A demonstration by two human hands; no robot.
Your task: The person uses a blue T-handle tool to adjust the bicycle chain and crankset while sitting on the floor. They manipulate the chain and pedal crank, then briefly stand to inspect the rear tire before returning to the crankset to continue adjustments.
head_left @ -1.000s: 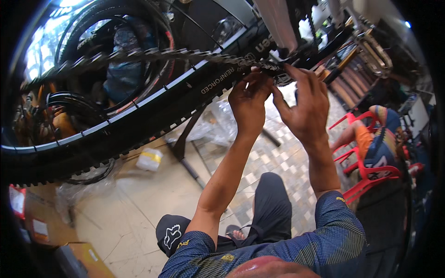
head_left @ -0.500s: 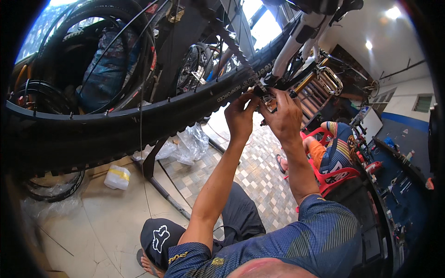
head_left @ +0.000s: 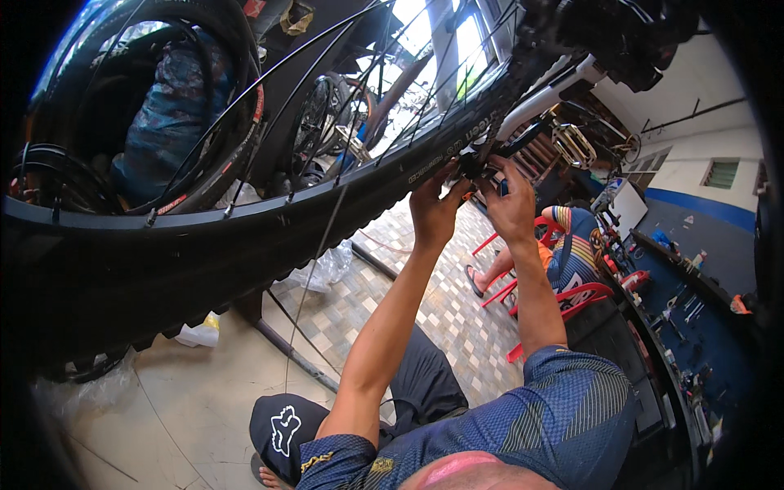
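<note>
A bicycle wheel with a knobbly black tyre [head_left: 269, 224] stretches across the upper left. Beside the tyre, below a pale frame tube [head_left: 545, 100], a bicycle chain [head_left: 490, 135] runs down to my fingertips. My left hand [head_left: 433, 211] is closed, thumb and fingers pinching at the chain's lower end. From the right, my right hand [head_left: 510, 200] pinches at the same spot, its fingers bent. A small dark part [head_left: 472, 166] sits between the two hands; its details are too dark to tell. Dark bicycle parts [head_left: 629, 49] overhang at the top right.
Someone in a striped shirt [head_left: 576, 241] sits on a red plastic chair [head_left: 584, 300] to the right. A tool wall [head_left: 694, 302] stands beyond. Clear plastic wrap [head_left: 322, 269] and a dark metal bar [head_left: 298, 359] lie on the floor. Spare tyres [head_left: 237, 155] hang at the left.
My view has shifted, so the wheel looks larger and nearer. Both hands stay together at the chain, a little further right in view. The chain shows less clearly now.
</note>
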